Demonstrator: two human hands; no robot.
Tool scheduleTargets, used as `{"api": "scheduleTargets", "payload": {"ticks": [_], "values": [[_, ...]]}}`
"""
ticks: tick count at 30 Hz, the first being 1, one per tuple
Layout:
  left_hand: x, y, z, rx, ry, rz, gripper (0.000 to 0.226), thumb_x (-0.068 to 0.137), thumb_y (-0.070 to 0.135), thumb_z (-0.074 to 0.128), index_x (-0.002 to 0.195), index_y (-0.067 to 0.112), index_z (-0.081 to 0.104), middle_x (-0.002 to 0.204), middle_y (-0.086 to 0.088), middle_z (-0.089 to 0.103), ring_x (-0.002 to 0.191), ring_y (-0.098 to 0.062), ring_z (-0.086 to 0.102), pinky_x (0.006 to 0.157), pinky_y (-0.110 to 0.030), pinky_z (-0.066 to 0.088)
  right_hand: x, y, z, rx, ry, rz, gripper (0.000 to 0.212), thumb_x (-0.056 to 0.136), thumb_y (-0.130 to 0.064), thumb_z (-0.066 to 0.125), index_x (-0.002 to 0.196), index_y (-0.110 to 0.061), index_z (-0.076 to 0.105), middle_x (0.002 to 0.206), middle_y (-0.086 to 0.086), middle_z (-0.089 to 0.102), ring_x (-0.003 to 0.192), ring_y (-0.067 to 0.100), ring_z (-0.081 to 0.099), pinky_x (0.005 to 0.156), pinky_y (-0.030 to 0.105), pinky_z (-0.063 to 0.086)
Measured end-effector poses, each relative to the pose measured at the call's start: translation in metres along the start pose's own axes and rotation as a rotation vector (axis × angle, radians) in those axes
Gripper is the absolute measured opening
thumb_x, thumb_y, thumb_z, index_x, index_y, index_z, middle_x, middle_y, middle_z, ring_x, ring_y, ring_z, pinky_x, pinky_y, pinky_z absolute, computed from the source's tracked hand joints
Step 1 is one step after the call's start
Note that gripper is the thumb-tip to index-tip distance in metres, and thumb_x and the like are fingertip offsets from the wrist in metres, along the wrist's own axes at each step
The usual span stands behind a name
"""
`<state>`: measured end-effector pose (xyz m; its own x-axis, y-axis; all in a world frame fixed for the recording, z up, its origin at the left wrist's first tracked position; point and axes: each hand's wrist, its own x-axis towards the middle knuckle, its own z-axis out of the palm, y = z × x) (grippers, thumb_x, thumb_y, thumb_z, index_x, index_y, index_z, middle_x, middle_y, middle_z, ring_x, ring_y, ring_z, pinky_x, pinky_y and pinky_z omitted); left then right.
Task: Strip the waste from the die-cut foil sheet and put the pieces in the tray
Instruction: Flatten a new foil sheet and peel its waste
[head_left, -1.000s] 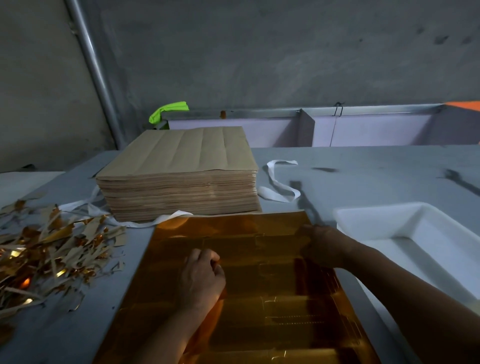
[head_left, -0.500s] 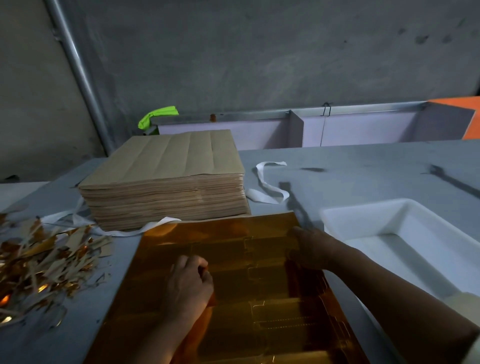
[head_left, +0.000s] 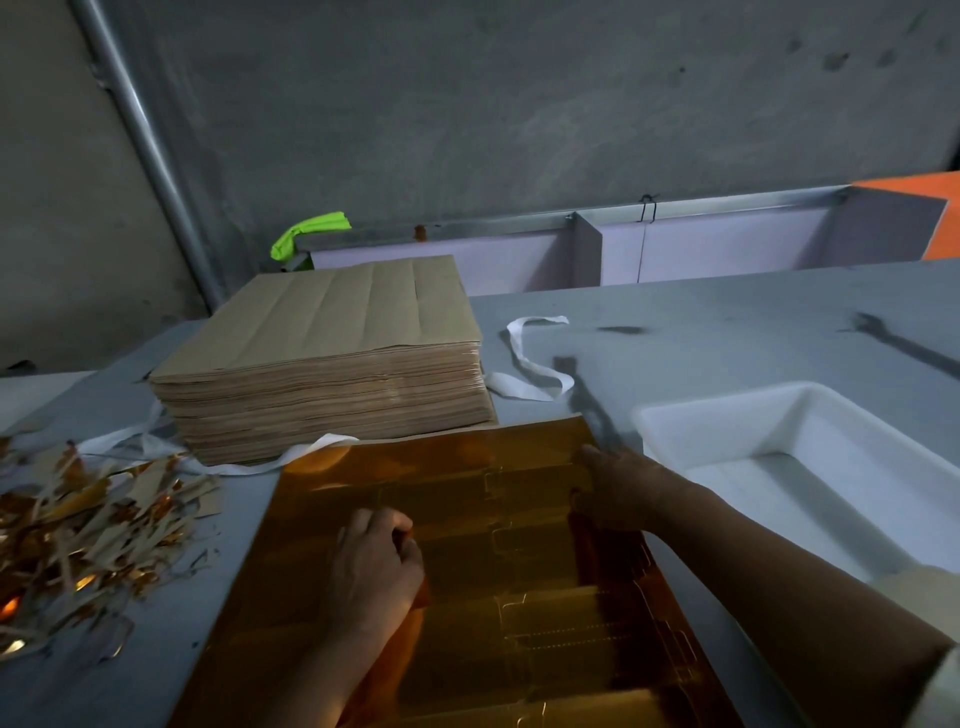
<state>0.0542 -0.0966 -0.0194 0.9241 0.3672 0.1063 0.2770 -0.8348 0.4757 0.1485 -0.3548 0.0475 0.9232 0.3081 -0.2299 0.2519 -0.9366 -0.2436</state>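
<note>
Far left: a heap of foil waste strips lies on the grey table. Behind centre-left stands a stack of brown paper sheets, a white strap trailing beside it. The gold die-cut foil sheet lies flat at near centre. The left hand rests on it with its fingers curled; whether it pinches foil cannot be told. The right hand lies on the sheet's right edge, fingers extended. The white tray sits just right of the sheet.
</note>
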Motion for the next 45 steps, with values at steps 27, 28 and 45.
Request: {"api": "scheduleTargets", "payload": {"ticks": [27,28,45], "values": [[-0.0001,-0.0029,0.0002,-0.027,0.018,0.027,0.028,0.096,0.038,0.053,0.124,0.035,0.049,0.127,0.007,0.042,0.120,-0.015,0.043,0.097,-0.031,0.043,0.0031,-0.0006,0.0023,0.026,-0.001,0.027,0.048,0.094,-0.033,0.059,0.136,-0.019,0.041,0.120,0.008,0.056,0.098,0.019,0.054,0.081,0.033,0.049],[0.0000,-0.0030,0.0004,-0.027,0.015,0.025,0.028,0.096,0.038,0.053,0.124,0.035,0.049,0.127,0.007,0.042,0.120,-0.015,0.043,0.096,-0.031,0.042,0.0030,-0.0006,0.0022,0.029,-0.002,0.028,0.048,0.094,-0.033,0.059,0.136,-0.019,0.041,0.120,0.008,0.056,0.099,0.020,0.055,0.082,0.033,0.049],[0.0005,-0.0013,0.0001,-0.009,0.013,0.011,0.028,0.097,0.037,0.052,0.126,0.034,0.050,0.130,0.005,0.042,0.121,-0.017,0.044,0.098,-0.033,0.044,0.0021,-0.0006,0.0017,0.038,0.039,0.029,0.042,0.093,-0.030,0.059,0.131,-0.020,0.043,0.109,0.005,0.053,0.098,0.022,0.055,0.079,0.035,0.049]]}}
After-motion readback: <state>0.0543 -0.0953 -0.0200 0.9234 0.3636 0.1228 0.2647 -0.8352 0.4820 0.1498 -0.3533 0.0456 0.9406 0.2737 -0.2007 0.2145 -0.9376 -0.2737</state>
